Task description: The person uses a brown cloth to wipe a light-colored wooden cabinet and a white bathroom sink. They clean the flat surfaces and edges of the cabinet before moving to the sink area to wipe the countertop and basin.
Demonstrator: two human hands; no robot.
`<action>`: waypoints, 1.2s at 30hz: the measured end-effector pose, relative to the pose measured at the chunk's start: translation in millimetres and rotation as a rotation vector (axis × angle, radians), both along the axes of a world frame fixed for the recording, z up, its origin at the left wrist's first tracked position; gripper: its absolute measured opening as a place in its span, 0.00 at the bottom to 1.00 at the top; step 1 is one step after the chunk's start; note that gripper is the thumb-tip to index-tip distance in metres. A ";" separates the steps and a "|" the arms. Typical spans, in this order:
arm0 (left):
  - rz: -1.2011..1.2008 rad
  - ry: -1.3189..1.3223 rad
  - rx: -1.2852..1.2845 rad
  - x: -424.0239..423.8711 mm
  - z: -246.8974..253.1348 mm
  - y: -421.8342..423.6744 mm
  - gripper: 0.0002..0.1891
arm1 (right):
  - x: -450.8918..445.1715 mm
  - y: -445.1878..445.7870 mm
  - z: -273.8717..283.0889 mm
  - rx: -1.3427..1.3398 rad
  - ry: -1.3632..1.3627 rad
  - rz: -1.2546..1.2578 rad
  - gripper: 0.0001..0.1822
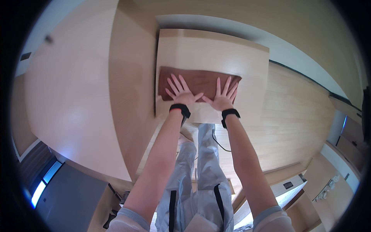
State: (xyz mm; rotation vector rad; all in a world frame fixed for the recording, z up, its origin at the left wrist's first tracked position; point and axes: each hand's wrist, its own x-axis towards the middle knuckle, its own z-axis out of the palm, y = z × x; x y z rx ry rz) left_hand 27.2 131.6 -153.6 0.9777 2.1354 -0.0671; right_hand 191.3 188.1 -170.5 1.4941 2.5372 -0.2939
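Observation:
A reddish-brown cloth (200, 79) lies flat as a wide rectangle on a pale wooden tabletop (214, 52). My left hand (183, 94) rests on the cloth's left half, palm down with its fingers spread. On the right half lies my right hand (223, 97), also palm down and spread. The thumbs point towards each other near the cloth's near edge, with a small gap between them. Slight creases show in the cloth at its right end, by my right fingers. Each wrist wears a black band.
A tall pale wooden panel (130, 72) stands directly left of the tabletop. Below the table's near edge, a thin black cable (218, 142) hangs or lies beside my leg. A grey surface (72, 194) is at lower left, and a doorway area at lower right.

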 end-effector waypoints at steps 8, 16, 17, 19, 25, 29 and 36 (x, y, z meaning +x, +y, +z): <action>0.025 0.078 0.080 -26.7 -1.2 88.8 0.67 | -42.0 98.2 19.6 -0.187 -0.154 -0.067 0.60; 0.018 0.205 0.201 -33.0 0.3 132.7 0.68 | -52.6 145.7 30.7 -0.153 -0.150 -0.035 0.59; 0.033 0.213 0.232 -35.6 -2.2 135.3 0.67 | -54.6 151.6 32.2 -0.141 -0.140 -0.013 0.59; 0.047 0.214 0.279 -33.8 -1.4 135.4 0.66 | -49.8 155.4 31.0 -0.134 -0.133 0.017 0.59; 0.034 0.185 0.293 -7.2 6.5 114.4 0.65 | -19.1 139.6 34.0 -0.027 -0.038 0.058 0.58; -0.006 0.195 0.339 37.3 4.7 78.4 0.65 | 33.6 99.3 30.8 -0.013 0.035 0.052 0.57; -0.045 0.115 0.304 162.6 1.4 13.5 0.65 | 165.4 14.2 18.1 0.087 -0.002 0.063 0.58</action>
